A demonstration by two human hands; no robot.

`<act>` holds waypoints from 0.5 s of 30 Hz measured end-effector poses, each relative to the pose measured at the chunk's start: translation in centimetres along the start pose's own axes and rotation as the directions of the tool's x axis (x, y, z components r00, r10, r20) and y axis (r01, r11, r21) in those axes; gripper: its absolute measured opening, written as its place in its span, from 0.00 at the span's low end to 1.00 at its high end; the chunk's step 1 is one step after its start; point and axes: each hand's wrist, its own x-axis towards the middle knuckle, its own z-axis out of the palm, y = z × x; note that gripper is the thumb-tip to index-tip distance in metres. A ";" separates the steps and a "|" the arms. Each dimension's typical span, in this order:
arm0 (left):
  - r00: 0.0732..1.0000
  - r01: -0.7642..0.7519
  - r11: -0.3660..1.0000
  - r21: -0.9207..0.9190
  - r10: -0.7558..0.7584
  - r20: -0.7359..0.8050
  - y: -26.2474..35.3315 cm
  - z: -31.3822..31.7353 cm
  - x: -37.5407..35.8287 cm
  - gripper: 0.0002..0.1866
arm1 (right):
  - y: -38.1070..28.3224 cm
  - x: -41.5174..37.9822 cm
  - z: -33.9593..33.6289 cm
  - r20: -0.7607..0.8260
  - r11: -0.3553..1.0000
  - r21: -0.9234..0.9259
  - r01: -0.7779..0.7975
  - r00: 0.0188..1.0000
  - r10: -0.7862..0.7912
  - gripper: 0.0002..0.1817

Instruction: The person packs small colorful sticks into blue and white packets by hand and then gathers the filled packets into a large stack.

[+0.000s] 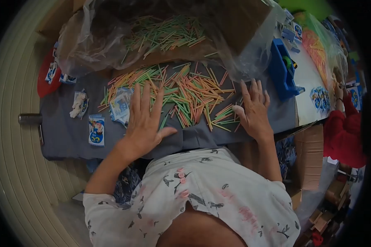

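Thin coloured sticks (pixel 189 92) in green, orange, pink and yellow lie in a loose pile on the grey cloth (pixel 70 142). My left hand (pixel 143 123) rests at the pile's left side, fingers spread, beside clear and blue-white packets (pixel 121 106). At the right end of the pile is my right hand (pixel 255 109), fingers apart, with sticks near its thumb. Neither hand grips anything visible. Further left lie a blue-and-white packet (pixel 96 131) and a packet with crumpled white material (pixel 79 104).
Behind the pile, an open cardboard box (pixel 245 24) lined with clear plastic holds more sticks. A blue tape dispenser (pixel 281 72) stands to the right, near a white surface with packets (pixel 320 99). A person in a red sleeve (pixel 344 136) is at the far right.
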 end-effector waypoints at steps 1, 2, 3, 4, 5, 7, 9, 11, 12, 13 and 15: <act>0.994 0.098 0.995 0.026 -0.099 0.040 -0.4 1.9 -1.7 0.53 | -0.9 0.1 0.6 0.008 1.000 -0.002 0.021 1.000 -0.021 0.40; 0.992 0.125 0.992 0.023 -0.125 0.029 -0.7 3.4 -2.3 0.53 | -2.2 0.6 1.2 0.060 0.999 0.015 0.045 0.997 -0.046 0.41; 0.986 0.160 0.987 -0.005 -0.160 0.042 -0.6 4.7 -2.3 0.52 | -3.7 1.1 1.6 0.109 0.997 0.035 0.062 0.992 -0.066 0.41; 0.981 0.186 0.982 -0.033 -0.184 0.064 -0.5 5.7 -2.1 0.52 | -4.9 2.0 2.0 0.166 0.986 0.129 0.110 0.977 -0.131 0.42; 0.992 0.129 0.989 -0.069 -0.128 0.010 -0.4 6.4 -1.6 0.50 | -6.5 2.9 2.3 0.173 0.985 0.129 0.112 0.976 -0.134 0.42; 0.993 0.114 0.986 -0.120 -0.117 -0.019 -0.1 7.0 -0.4 0.50 | -9.4 4.5 2.7 0.036 0.875 0.385 0.293 0.943 -0.332 0.43; 0.988 0.073 0.970 -0.230 -0.102 -0.114 0.1 6.7 0.5 0.47 | -11.4 5.7 2.2 0.038 0.834 0.382 0.399 0.895 -0.445 0.43; 0.984 0.035 0.975 -0.220 -0.073 -0.165 -0.6 5.5 -0.1 0.46 | -11.9 6.6 0.9 0.035 0.779 0.383 0.496 0.835 -0.549 0.44; 0.978 0.000 0.978 -0.208 -0.043 -0.204 -1.0 4.7 -0.7 0.45 | -11.3 6.8 0.0 0.008 0.815 0.361 0.453 0.873 -0.488 0.42; 0.977 0.008 0.976 -0.216 -0.054 -0.208 -1.5 3.3 -1.8 0.45 | -10.5 7.0 -0.7 -0.018 0.846 0.343 0.408 0.903 -0.429 0.40; 0.950 0.119 0.992 -0.031 -0.123 -0.287 -3.0 0.7 -4.7 0.42 | -8.0 5.8 -1.6 0.040 0.906 0.250 0.342 0.931 -0.363 0.39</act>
